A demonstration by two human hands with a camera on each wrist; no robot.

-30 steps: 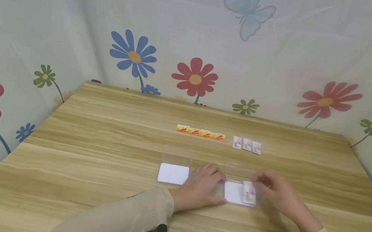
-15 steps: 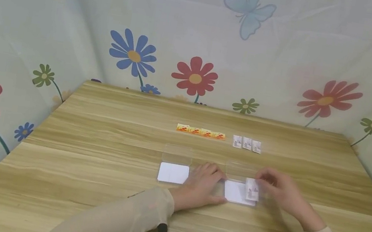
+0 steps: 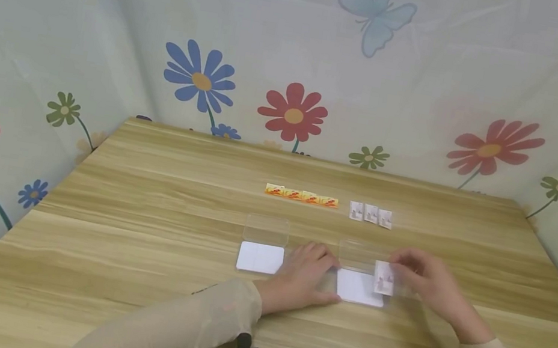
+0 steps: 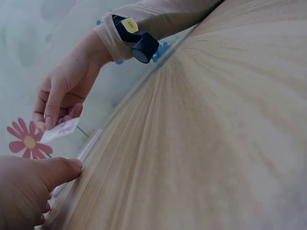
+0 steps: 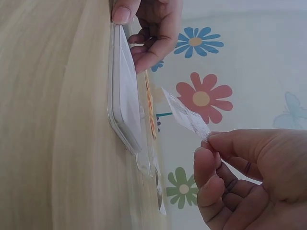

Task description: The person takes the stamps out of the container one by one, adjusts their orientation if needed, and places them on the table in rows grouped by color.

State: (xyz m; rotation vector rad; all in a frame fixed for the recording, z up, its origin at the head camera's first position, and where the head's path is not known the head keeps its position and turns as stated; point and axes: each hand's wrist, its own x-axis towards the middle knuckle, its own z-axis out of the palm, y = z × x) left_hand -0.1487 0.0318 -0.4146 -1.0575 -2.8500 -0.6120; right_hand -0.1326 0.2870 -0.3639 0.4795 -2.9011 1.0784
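Note:
My right hand (image 3: 423,282) pinches a small white printed card (image 3: 385,278) by its edge, between thumb and index finger. In the right wrist view the card (image 5: 186,115) is thin and tilted, raised apart from the white-filled case. This shallow clear plastic case (image 3: 356,287) lies on the table with its transparent lid (image 3: 356,255) folded back. At the case's left end my left hand (image 3: 302,278) holds it, thumb at the near corner and index finger at the far one. The left wrist view shows the left thumb (image 4: 62,171) against the case's side.
A second case (image 3: 260,258) with a white inside and raised-back clear lid (image 3: 267,230) lies left of the left hand. Farther back, several yellow-and-red printed cards (image 3: 301,196) form a row, with three white printed cards (image 3: 370,214) right of them. Flowered cloth (image 3: 260,19) hangs behind the wooden table (image 3: 145,189).
My right hand has lifted the white card up and to the right from over the case's right end, uncovering more of the white surface. The left hand has stayed in place.

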